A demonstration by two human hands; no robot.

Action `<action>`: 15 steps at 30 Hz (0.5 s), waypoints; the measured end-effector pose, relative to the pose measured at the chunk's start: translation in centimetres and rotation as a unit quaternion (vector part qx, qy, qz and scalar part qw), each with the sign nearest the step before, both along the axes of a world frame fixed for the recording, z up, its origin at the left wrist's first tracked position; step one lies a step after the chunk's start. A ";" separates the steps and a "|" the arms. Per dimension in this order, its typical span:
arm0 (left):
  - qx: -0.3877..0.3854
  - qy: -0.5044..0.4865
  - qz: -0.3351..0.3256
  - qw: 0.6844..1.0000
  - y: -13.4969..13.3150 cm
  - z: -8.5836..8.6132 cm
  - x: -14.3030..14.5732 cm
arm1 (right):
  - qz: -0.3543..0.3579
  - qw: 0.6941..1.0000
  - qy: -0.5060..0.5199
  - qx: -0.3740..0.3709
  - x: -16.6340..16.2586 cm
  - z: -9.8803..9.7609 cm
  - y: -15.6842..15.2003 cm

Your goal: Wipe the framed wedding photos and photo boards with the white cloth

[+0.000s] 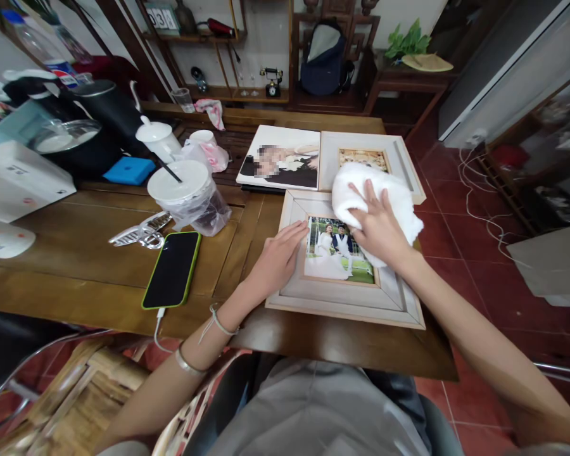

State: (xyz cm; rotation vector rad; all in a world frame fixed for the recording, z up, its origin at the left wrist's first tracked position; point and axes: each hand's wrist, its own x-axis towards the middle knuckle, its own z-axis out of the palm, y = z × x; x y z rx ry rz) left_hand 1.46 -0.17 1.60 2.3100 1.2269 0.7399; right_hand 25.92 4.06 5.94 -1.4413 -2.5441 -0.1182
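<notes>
A pale picture frame [346, 304] lies flat near the table's front edge, with a photo [335, 250] of two people outdoors in its middle. My left hand [285, 253] rests on the frame's left side, its fingers stretched out and nothing held. In my right hand [380, 221] is a folded white towel [403, 196], pressed down over the frame's upper right part and reaching onto a second frame [403, 152] behind. The towel covers that corner and some of the second frame's picture. Left of the second frame lies a white-edged photo panel [285, 155].
On the wooden table [90, 272] to the left are a phone [173, 269] on a charging cable, a silver hair clip [142, 231], a lidded drink cup [180, 183] in a plastic bag, a blue box [129, 171] and a white carton [23, 180]. Red floor tiles [475, 253] lie right.
</notes>
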 end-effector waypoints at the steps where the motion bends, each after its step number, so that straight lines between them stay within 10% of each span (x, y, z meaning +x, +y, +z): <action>1: 0.000 -0.002 0.001 1.000 0.0 0.0 0.0 | -0.004 1.000 -0.004 0.001 0.0 0.0 0.9; 6: 0.009 -0.010 0.000 1.000 0.0 -0.2 0.0 | 0.052 0.996 -0.034 -0.056 -0.7 0.7 0.1; 15: 0.015 -0.001 0.015 1.000 -0.2 -0.2 0.3 | 0.158 0.973 -0.054 -0.162 -1.4 3.8 -12.6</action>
